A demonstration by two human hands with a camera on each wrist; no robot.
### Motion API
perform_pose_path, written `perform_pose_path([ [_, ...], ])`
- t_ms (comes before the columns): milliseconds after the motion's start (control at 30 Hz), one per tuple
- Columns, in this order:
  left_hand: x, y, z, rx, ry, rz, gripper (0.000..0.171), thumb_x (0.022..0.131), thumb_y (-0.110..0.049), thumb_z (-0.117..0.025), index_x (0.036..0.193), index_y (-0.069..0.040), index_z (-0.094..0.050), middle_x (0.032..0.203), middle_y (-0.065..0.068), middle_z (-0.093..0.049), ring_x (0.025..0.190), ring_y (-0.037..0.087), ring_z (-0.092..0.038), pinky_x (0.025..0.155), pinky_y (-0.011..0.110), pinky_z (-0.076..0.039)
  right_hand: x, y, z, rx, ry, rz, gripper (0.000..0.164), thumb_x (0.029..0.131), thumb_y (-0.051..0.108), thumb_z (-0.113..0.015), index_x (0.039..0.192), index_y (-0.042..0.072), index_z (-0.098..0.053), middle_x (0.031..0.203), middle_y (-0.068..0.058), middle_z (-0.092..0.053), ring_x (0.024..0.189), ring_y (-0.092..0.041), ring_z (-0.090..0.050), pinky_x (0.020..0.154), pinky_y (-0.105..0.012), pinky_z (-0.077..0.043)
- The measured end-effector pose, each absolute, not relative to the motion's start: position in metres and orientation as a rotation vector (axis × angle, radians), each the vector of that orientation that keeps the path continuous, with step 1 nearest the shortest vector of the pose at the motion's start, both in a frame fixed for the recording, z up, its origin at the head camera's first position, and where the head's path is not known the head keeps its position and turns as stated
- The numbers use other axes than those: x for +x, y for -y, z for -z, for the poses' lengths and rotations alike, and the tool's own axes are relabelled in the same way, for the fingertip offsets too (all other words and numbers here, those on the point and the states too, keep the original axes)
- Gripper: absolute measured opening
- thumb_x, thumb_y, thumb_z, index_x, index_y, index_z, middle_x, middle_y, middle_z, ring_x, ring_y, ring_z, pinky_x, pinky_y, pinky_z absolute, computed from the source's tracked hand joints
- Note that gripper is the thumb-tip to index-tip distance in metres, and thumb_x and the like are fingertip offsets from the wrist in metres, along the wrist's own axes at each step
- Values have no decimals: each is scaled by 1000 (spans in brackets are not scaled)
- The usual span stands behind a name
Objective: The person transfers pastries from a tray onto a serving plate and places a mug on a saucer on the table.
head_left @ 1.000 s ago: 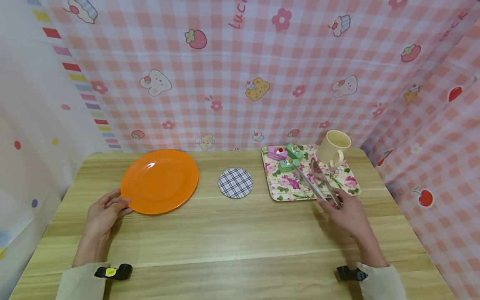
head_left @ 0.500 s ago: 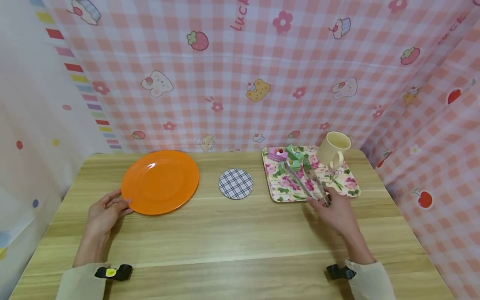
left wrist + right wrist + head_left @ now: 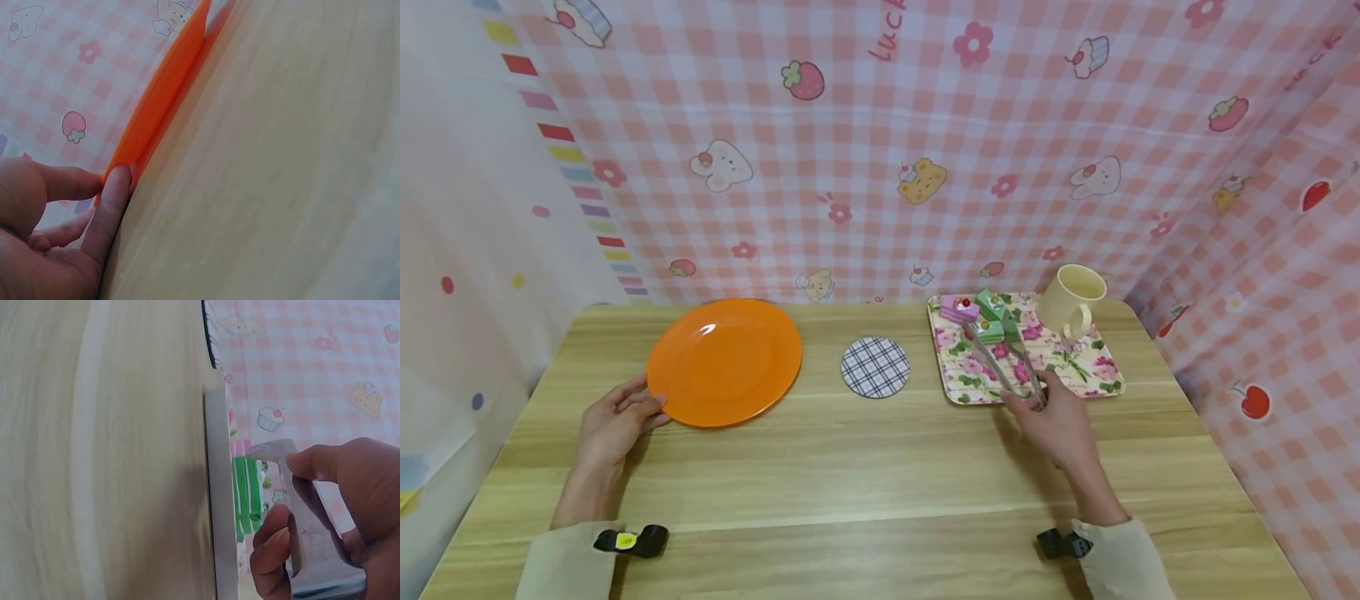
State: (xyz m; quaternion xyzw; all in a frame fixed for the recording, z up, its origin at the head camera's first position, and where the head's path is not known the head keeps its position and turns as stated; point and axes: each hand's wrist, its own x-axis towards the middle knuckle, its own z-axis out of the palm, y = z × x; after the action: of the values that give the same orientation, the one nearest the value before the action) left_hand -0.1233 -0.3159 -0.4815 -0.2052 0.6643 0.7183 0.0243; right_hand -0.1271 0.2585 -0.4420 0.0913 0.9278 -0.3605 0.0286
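Note:
At the left, my left hand (image 3: 613, 427) pinches the near-left rim of an orange plate (image 3: 724, 362); the left wrist view shows thumb and fingers on either side of the rim (image 3: 147, 119). My right hand (image 3: 1062, 425) holds metal tongs (image 3: 988, 357) over a floral tray (image 3: 964, 385). The two arms of the tongs are spread, one on each side of the front green cake piece (image 3: 989, 333); whether they touch it I cannot tell. Close behind it lie a pink cake piece (image 3: 958, 310) and another green cake piece (image 3: 990, 302). Each has a small topping.
A cream mug (image 3: 1070, 302) stands on the tray's back right. Between plate and tray lies a round checked coaster (image 3: 876, 367). A pink gingham curtain (image 3: 865, 208) hangs behind the wooden table (image 3: 850, 475) and along its right side.
My right hand has moved left with the tongs, bringing their arms from the right of the front green cake piece to either side of it. The left hand stays on the plate.

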Motion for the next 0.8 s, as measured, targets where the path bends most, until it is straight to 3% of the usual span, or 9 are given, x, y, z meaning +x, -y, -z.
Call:
perform_pose_path([
  [300, -124, 317, 482, -629, -2054, -2236, 75, 97, 0, -66, 160, 2, -26, 87, -12, -69, 77, 2, -71, 74, 19, -65, -129, -245, 447, 329, -2939, 1060, 84, 93, 50, -70, 151, -3, -41, 85, -9, -70, 60, -16, -60, 51, -27, -49],
  [800, -124, 316, 483, -642, -2085, -2210, 74, 97, -2, -66, 160, 3, -26, 87, -12, -69, 77, 1, -71, 74, 19, -65, -127, -230, 454, 419, -2950, 1016, 74, 95, 45, -67, 142, -9, -47, 83, -10, -68, 64, -19, -58, 51, -26, -44],
])
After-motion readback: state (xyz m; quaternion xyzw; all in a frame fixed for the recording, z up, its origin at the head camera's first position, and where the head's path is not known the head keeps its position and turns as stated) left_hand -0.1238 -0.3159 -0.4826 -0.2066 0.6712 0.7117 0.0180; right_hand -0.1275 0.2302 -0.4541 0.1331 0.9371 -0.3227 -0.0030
